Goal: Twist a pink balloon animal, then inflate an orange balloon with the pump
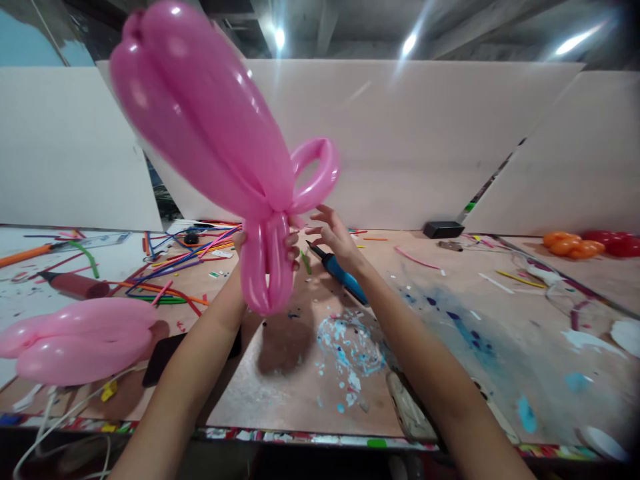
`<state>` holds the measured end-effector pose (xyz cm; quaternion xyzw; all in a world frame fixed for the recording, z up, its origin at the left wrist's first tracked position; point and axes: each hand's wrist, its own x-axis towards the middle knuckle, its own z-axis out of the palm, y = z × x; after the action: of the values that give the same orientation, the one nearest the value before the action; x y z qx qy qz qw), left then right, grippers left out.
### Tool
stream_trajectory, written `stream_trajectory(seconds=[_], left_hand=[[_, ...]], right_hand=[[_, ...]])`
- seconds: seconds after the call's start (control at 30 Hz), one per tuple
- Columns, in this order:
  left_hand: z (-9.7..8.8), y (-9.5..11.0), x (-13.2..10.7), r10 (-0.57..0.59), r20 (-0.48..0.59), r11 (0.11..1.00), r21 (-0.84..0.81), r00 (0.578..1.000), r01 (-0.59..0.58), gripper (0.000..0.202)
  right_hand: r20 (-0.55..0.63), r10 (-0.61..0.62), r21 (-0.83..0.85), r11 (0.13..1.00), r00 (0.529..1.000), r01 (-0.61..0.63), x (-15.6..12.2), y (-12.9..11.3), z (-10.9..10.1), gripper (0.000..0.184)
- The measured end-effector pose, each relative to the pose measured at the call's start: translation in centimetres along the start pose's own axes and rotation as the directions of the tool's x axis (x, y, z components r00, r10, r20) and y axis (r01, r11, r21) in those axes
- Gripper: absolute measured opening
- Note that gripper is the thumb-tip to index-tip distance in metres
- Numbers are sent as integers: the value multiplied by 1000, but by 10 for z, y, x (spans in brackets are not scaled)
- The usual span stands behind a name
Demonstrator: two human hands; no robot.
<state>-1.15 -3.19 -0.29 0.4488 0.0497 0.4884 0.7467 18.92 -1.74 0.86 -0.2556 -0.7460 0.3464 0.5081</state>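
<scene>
A large pink twisted balloon figure (205,120) rises above the table, tilted to the upper left. It has long fat lobes, a round loop at its right and narrower loops below. My left hand (293,249) is wrapped around the narrow lower part, with its fingers partly hidden behind the balloon. To the right of the twist, my right hand (336,239) is open, fingers apart and slightly bent. A small pink end shows close to its fingertips; whether they touch it I cannot tell. Beneath that hand lies a blue hand pump (346,277).
Another pink balloon shape (95,340) lies at the left, near a dark red pump (83,285) and several uninflated long balloons (175,267). A black box (443,230) stands by the white boards (400,140). Orange balloons (573,245) lie far right; a phone-like object (407,407) lies in front.
</scene>
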Motion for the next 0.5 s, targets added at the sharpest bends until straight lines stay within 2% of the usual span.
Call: stream_trajectory(seconds=[0.07,0.17,0.3,0.37,0.43,0.5], left_hand=[[-5,-2,-4,-128,57,991,-27,990,130,81],[-3,-5,-7,-215,99,973,-62,972,222,81],[1,-7,-8,-241,133,963,-88,961,253,80],[-3,-4,-13,-247,130,961,-96,960,260,80],[-11,3,-21,-320,76,943,-67,944,325,72],[-19,13,-30,-472,17,882,14,881,472,59]], right_hand=[[-76,-34,12,999,997,35,2,-3,-4,65],[-164,-45,39,998,985,52,3,-9,-11,55],[-217,119,71,992,969,-106,6,-7,-13,50],[-328,173,15,984,929,-178,7,-3,-14,48],[-454,107,-80,984,885,-160,7,-2,-17,47],[-519,6,-154,983,855,-100,4,-7,-26,43]])
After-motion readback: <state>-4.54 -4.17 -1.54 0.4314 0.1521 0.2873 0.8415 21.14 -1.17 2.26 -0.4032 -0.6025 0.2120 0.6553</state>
